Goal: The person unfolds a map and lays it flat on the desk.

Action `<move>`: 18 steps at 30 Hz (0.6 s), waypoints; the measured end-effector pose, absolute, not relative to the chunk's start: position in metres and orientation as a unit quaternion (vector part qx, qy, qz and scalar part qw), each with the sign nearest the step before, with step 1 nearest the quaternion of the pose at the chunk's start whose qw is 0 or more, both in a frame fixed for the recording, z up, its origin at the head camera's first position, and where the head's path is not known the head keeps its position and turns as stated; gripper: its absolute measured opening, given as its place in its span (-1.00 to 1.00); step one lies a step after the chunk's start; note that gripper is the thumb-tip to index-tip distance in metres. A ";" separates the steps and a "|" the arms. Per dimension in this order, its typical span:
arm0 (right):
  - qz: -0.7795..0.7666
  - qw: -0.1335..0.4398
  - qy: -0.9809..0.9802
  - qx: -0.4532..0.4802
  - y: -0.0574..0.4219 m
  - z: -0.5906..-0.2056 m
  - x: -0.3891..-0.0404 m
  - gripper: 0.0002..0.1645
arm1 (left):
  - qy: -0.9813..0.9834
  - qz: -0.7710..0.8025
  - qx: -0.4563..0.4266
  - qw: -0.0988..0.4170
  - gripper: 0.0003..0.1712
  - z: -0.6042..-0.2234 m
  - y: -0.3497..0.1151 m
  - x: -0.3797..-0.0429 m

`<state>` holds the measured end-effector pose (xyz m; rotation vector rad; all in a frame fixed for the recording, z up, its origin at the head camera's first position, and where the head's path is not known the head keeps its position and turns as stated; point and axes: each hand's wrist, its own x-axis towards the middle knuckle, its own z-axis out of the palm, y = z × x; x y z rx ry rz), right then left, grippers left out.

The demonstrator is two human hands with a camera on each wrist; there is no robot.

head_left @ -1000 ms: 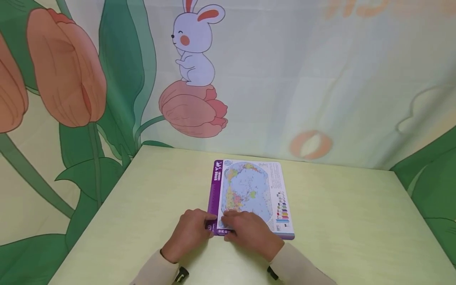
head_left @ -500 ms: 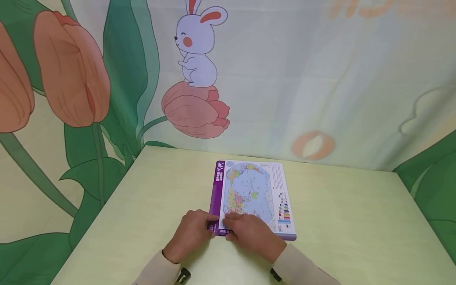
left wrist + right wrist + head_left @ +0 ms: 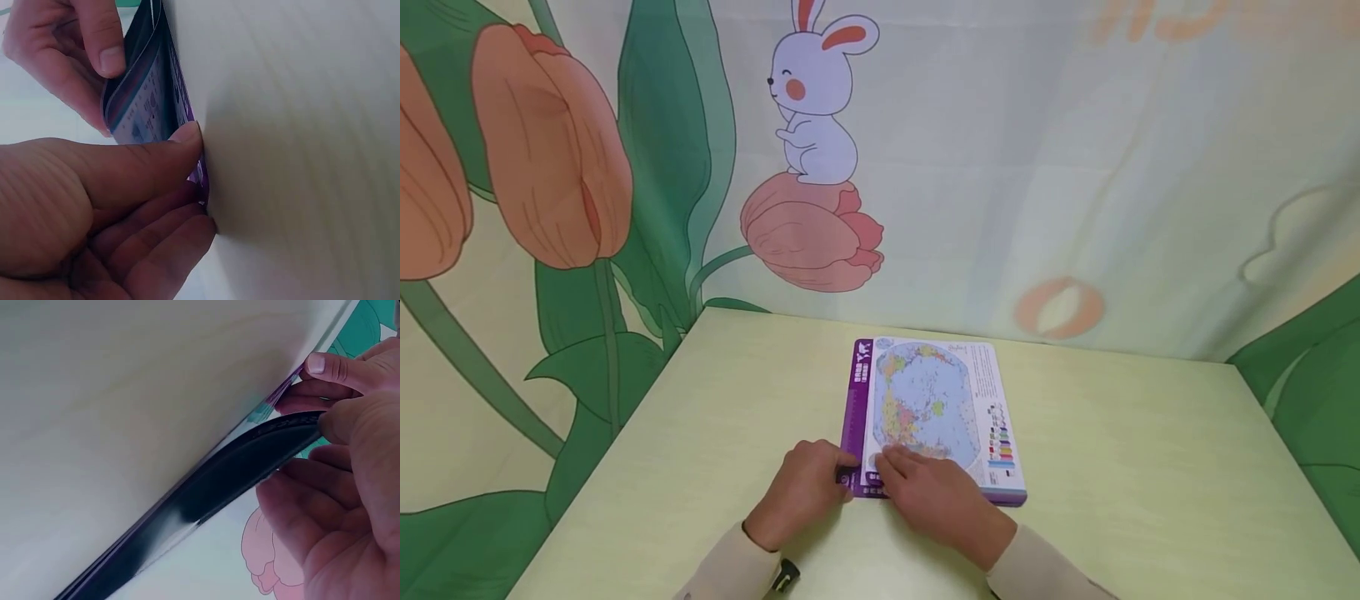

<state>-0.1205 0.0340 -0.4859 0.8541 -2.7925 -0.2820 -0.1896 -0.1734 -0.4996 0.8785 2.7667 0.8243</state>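
Note:
Two world map mats with purple borders lie stacked on the table, the upper map mat point(image 3: 928, 400) leaving a purple strip of the lower map mat point(image 3: 854, 421) showing along its left side. My left hand point(image 3: 805, 483) pinches the lower mat's near left corner between thumb and fingers. In the left wrist view its thumb lies over the purple corner point(image 3: 201, 167). My right hand point(image 3: 936, 504) grips the near left corner of the upper mat. That mat bows up off the lower one, its dark underside point(image 3: 244, 462) facing the right wrist view.
The pale yellow table point(image 3: 1150, 450) extends to both sides of the mats. Behind its far edge hangs a cloth backdrop point(image 3: 955, 208) printed with a rabbit and tulips. A dark wrist strap point(image 3: 786, 575) shows at the left cuff.
The right hand has shifted slightly right, lifting the upper mat's near corner away from the lower mat. The left hand keeps its pinch on the lower corner. The head view has shifted a little.

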 end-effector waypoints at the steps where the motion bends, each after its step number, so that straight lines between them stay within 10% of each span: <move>1: -0.102 0.110 -0.945 0.292 0.036 -0.486 -0.120 -0.54 | 0.915 0.272 0.291 0.063 -0.59 -0.499 -0.173 -0.190; 18: -0.084 0.169 -0.948 0.256 0.075 -0.486 -0.108 -0.52 | 0.918 0.263 0.289 0.074 -0.55 -0.496 -0.173 -0.189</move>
